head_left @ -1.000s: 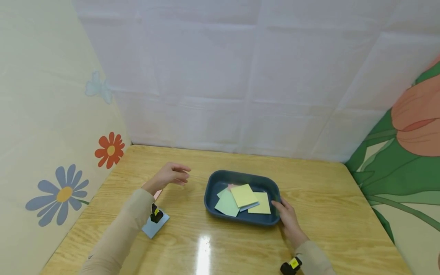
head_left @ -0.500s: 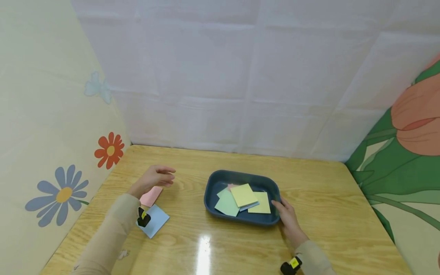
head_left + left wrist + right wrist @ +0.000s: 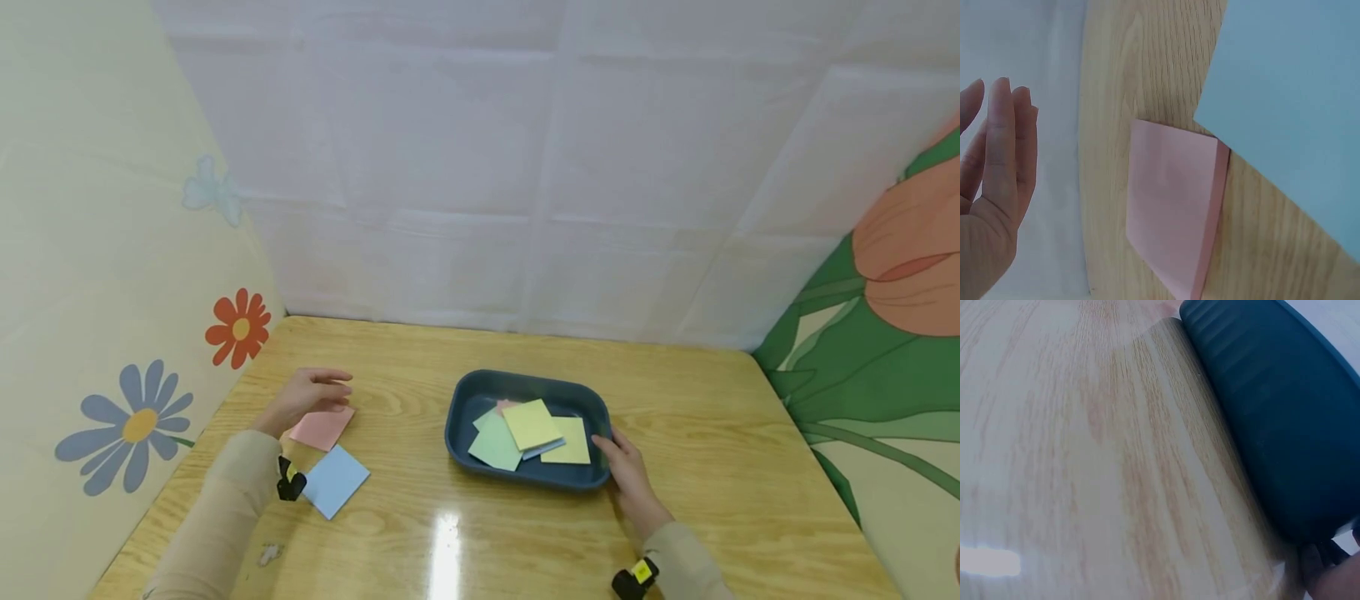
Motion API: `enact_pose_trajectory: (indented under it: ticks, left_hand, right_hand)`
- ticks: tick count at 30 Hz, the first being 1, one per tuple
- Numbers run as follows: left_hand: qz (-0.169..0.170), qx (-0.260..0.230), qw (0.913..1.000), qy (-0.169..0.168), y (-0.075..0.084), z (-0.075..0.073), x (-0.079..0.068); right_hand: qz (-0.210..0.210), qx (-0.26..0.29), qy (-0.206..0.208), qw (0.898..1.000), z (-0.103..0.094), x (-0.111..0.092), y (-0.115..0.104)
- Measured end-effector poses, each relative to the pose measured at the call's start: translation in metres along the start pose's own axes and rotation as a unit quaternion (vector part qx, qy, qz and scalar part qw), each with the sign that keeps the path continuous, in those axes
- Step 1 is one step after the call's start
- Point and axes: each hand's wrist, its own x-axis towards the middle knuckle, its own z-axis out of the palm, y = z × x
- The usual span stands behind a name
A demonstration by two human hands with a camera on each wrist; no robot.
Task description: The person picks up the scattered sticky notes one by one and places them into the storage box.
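Note:
My left hand (image 3: 309,395) hovers over the left of the table with its fingers nearly straight and nothing in them. Just below it lies a pink sticky-note pad (image 3: 1172,197), partly hidden by the hand in the head view. Nearer the front is a blue sticky-note pad (image 3: 337,482), close to the pink one's corner. With my right hand (image 3: 632,481) I grip the right end of a dark blue tray (image 3: 480,383), thumb over the rim. Inside the tray lie yellow pads (image 3: 532,425), a green pad (image 3: 495,442) and partly covered pink and blue ones.
The wooden table (image 3: 420,533) meets a white cloth backdrop (image 3: 480,208) at its back edge. Flower-printed panels stand at the left and right sides. A bright light reflection (image 3: 445,550) lies on the tabletop near the front.
My left hand has moved left, away from the tray, uncovering more of the pink and blue pads. My right hand and the tray have stayed in place.

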Motion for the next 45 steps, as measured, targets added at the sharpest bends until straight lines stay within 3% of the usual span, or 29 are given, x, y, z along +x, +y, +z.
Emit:
enact_pose_trajectory:
  ticks: [20,25,35,45]
  left_hand:
    - [-0.047,-0.007,0.9979,0.043,-0.023,-0.036,-0.006]
    - [-0.063,-0.003,0.9957,0.068,-0.029,-0.042,-0.006]
    - [-0.08,0.043,0.9933,0.07,-0.038,-0.048,-0.012]
    - [-0.103,0.038,0.9907,0.079,-0.047,-0.049,-0.011]
  right_hand:
    - [0.007,-0.005,-0.001,1.0,-0.001,-0.001,-0.003]
    - [0.004,-0.009,-0.001,1.0,-0.001,0.0,-0.002]
    - [0.001,-0.009,0.0,1.0,0.0,0.0,-0.001]
    - [-0.004,-0.005,0.003,1.0,0.0,0.0,0.0]
